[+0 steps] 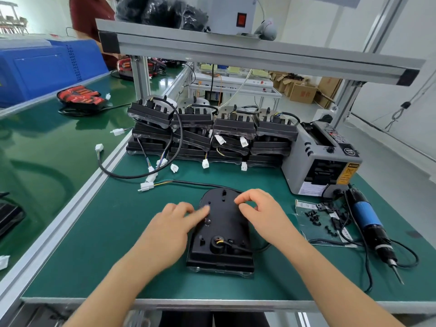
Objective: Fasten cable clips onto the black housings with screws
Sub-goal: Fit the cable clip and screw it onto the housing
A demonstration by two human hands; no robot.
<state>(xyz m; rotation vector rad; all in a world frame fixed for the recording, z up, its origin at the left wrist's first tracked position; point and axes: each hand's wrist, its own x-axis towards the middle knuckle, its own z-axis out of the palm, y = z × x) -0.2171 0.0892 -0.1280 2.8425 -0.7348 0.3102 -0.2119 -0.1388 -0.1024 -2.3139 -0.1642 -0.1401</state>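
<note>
The housing (pixel 221 234) lies flat mid-tabletop (pixel 113 244). It is matte black, with its rounded end toward 12 o'clock and a cable leaving a round boss near its 6 o'clock edge. The left grip (pixel 169 223) is released, fingers straight, the index tip pressing the housing's 9 o'clock side. The right grip (pixel 257 208) is over the 1 o'clock corner, thumb and forefinger curled into a pinch (whether anything sits between them I cannot tell). Both forearms reach in from 6 o'clock. Loose clips (pixel 313 217) lie at 3 o'clock.

Showing yellow warning label (pixel 348 173) with black triangle sign on side of grey tape dispenser (pixel 313 159), wording too small for reading. Showing red printed characters on cardboard box (pixel 297 87), too blurred for reading.
</note>
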